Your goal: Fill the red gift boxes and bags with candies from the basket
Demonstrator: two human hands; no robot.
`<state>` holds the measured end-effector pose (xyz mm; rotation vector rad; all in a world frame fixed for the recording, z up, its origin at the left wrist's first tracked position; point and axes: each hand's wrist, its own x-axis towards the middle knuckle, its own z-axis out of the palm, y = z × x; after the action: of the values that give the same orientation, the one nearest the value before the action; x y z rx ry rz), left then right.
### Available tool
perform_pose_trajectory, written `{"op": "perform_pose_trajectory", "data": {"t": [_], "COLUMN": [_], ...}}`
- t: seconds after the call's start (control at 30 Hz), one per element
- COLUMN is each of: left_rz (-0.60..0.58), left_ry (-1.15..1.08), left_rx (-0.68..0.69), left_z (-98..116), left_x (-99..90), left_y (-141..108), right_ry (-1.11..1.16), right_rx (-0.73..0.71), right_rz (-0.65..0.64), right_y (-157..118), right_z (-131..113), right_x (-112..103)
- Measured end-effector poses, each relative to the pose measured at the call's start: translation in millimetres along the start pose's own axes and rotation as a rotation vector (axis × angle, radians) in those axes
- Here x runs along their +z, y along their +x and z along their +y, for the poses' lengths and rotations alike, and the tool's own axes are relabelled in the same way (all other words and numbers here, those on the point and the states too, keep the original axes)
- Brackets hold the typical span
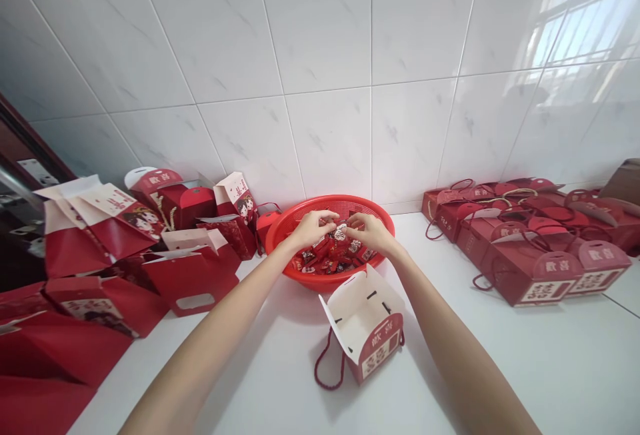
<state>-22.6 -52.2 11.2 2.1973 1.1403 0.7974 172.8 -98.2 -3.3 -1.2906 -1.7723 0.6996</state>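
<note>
Both hands are over a red plastic basket [387,222] filled with small wrapped candies [325,258], mostly red. My left hand [315,228] is at the left of the pile, fingers curled together; what they hold, if anything, is hidden. Opposite it, my right hand [373,232] bends its fingers round a pale wrapped candy [341,232] with dark print, near the left fingertips. In front of the basket, between my forearms, stands an open red gift box [383,348] with a white inside and a dark red cord handle. No candy shows in the part of it I see.
Several closed red gift boxes [505,255] with cord handles stand in rows on the right. Red paper boxes and bags [190,272] crowd the left side, some upright, some leaning. A white tiled wall [330,135] rises behind the white table [280,368].
</note>
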Motion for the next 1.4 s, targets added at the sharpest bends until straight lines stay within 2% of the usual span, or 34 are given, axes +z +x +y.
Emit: {"op": "perform_pose_trajectory", "data": {"t": [0.2, 0.53, 0.8, 1.03, 1.17, 1.33, 1.4], "left_rz": [0.05, 0.068, 0.114, 0.188, 0.169, 0.093, 0.092], "left_ry": [-0.071, -0.13, -0.128, -0.136, -0.15, -0.188, -0.192], "left_rx": [0.077, 0.079, 0.05, 0.059, 0.09, 0.178, 0.189], "left_z": [2, -5, -13, -17, -10, 1, 4], "left_x": [9.4, 9.9, 6.8, 7.1, 8.0, 12.4, 13.5], "left_y": [3, 0, -1, 0, -3, -8, -8], "right_ry": [-0.022, 0.077, 0.124, 0.239, 0.315, 0.437, 0.458], "right_rx": [-0.031, 0.021, 0.046, 0.053, 0.003, -0.082, -0.083], "right_rz": [0.0, 0.009, 0.158, 0.157, 0.077, -0.192, -0.235], "right_y": [3, 2, 5, 6, 4, 1, 1], "right_z": [4, 2, 10, 13, 8, 2, 2], "right_x": [0, -1, 2, 2, -3, -8, -8]}}
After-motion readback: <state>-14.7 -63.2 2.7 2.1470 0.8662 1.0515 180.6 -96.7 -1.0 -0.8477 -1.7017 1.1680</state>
